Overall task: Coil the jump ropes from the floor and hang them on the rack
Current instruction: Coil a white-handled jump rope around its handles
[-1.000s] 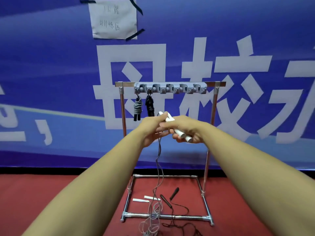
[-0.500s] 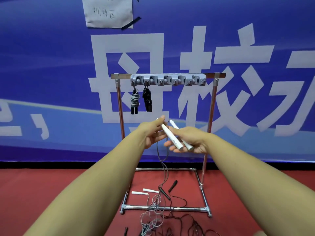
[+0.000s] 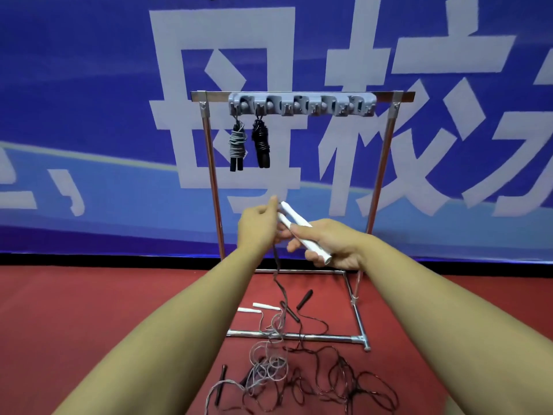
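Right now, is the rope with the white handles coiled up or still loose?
Loose. The right hand holds both white handles together, and the rope trails from the left hand down to the floor.

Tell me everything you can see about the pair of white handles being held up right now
The two white cylindrical jump rope handles look like smooth plastic tubes, lying side by side and slanting from upper left down to lower right, in front of the metal rack. The right hand grips their lower ends, one open tube end showing. The left hand pinches near their upper tips. A thin dark cord hangs from them to the red floor.
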Demonstrator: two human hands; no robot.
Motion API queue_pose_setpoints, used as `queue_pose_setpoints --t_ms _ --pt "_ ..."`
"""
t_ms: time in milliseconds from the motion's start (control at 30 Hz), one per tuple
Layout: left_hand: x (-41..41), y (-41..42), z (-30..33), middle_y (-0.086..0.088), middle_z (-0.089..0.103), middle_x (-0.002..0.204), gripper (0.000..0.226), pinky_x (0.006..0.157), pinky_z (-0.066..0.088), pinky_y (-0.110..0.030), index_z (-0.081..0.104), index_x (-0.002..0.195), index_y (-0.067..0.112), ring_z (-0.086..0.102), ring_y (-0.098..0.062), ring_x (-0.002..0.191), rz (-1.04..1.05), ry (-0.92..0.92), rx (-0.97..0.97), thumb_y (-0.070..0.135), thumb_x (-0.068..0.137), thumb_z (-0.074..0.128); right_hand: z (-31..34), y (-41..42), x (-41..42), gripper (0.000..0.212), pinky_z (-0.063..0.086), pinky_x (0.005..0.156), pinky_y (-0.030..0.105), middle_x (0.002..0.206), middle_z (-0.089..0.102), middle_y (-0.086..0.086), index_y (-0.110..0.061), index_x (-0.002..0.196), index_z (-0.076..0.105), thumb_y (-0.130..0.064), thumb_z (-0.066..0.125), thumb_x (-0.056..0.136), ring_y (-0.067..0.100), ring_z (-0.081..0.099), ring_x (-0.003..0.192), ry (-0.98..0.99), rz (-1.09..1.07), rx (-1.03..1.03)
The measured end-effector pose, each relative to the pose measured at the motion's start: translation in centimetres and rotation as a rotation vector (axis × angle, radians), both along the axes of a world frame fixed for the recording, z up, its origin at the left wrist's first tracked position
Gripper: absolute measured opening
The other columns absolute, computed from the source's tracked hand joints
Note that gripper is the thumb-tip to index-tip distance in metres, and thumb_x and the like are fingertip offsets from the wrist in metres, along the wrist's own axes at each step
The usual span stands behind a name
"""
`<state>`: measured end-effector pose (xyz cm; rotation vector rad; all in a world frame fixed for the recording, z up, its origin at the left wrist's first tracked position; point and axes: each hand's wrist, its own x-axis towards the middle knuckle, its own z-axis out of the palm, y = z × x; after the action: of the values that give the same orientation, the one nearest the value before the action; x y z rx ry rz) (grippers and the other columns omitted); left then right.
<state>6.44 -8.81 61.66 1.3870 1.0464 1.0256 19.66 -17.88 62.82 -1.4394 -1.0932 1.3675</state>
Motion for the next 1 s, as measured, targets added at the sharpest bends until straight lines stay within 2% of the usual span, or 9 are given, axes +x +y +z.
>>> queue_pose_setpoints --t_ms 100,200,333,433,600,767,833,900,1000 --pt "-0.5 1.8 -2.4 0.000 0.057 0.061 0.047 0.064 0.044 -0.033 0.069 0.074 0.020 0.053 -0.018 0.059 0.392 -0.184 0.091 0.049 0.104 0.047 -0.1 0.4 -0.6 0.032 0.028 0.038 0.016 0.079 0.063 -0.003 -0.007 0.118 0.068 -0.033 0.059 0.103 0.005 0.033 0.045 0.096 0.029 0.043" --pt "-0.4 2.7 -4.7 -0.005 0.067 0.088 0.051 0.079 0.049 -0.037 0.069 0.092 0.018 0.061 -0.021 0.082 0.140 -0.320 -0.088 0.057 0.104 0.039 0.8 0.9 -1.2 0.027 0.028 0.039 0.014 0.077 0.058 -0.004 -0.007 0.118 0.066 -0.028 0.058 0.103 0.003 0.034 0.044 0.263 0.040 0.112" --pt "0.2 1.3 -7.5 -0.008 0.062 0.062 0.073 0.064 0.047 -0.034 0.065 0.066 0.011 0.056 -0.022 0.054 -0.183 -0.265 -0.175 0.066 0.101 0.032 2.4 2.9 -0.6 0.027 0.034 0.044 0.014 0.089 0.059 0.002 -0.003 0.127 0.057 -0.005 0.055 0.100 0.003 0.041 0.050 0.522 -0.035 0.277" --pt "0.2 0.7 -8.7 -0.008 0.044 0.053 0.069 0.064 0.040 -0.034 0.055 0.058 0.014 0.045 -0.021 0.052 -0.242 -0.078 -0.029 0.061 0.103 0.035 4.4 4.3 1.0 0.026 0.036 0.044 0.015 0.099 0.064 0.006 -0.006 0.128 0.054 -0.001 0.051 0.103 0.005 0.041 0.052 0.570 -0.212 0.433" --pt "0.8 -0.1 -7.6 -0.001 0.030 0.055 0.058 0.052 0.019 -0.030 0.044 0.055 0.021 0.022 -0.015 0.048 -0.315 -0.091 -0.074 0.055 0.101 0.049 8.5 4.8 3.7 0.034 0.043 0.047 0.019 0.119 0.072 0.004 -0.016 0.138 0.051 -0.013 0.056 0.105 0.009 0.057 0.063 0.514 -0.438 0.656" --pt "1.8 -1.3 -7.4 0.001 0.029 0.050 0.067 0.047 0.020 -0.024 0.046 0.050 0.023 0.024 -0.014 0.044 -0.454 -0.003 -0.116 0.064 0.101 0.038 8.8 4.0 5.1 0.038 0.040 0.045 0.016 0.127 0.072 0.009 -0.017 0.140 0.051 -0.016 0.059 0.103 0.009 0.055 0.062 0.510 -0.428 0.608" --pt "1.7 -1.9 -9.2 -0.003 0.053 0.055 0.075 0.050 0.037 -0.024 0.064 0.064 0.015 0.047 -0.016 0.048 -0.537 0.121 -0.194 0.065 0.102 0.025 7.1 3.2 4.9 0.035 0.040 0.044 0.015 0.117 0.075 0.010 -0.018 0.140 0.053 -0.019 0.055 0.105 0.009 0.051 0.060 0.464 -0.347 0.490" --pt "1.4 -2.2 -10.8 -0.008 0.073 0.090 0.076 0.070 0.048 -0.029 0.071 0.106 0.010 0.066 -0.018 0.075 -0.542 0.243 -0.285 0.066 0.102 0.019 5.3 2.1 4.6 0.033 0.039 0.043 0.015 0.098 0.074 0.004 -0.021 0.139 0.057 -0.022 0.053 0.106 0.007 0.048 0.055 0.405 -0.266 0.373" --pt "1.2 -1.3 -11.8 -0.008 0.064 0.134 0.063 0.103 0.042 -0.040 0.052 0.142 0.019 0.062 -0.024 0.117 -0.370 0.170 -0.323 0.062 0.105 0.023 2.9 0.4 4.0 0.036 0.030 0.040 0.014 0.078 0.061 -0.003 -0.015 0.140 0.058 -0.023 0.052 0.105 0.004 0.037 0.047 0.358 -0.151 0.251"
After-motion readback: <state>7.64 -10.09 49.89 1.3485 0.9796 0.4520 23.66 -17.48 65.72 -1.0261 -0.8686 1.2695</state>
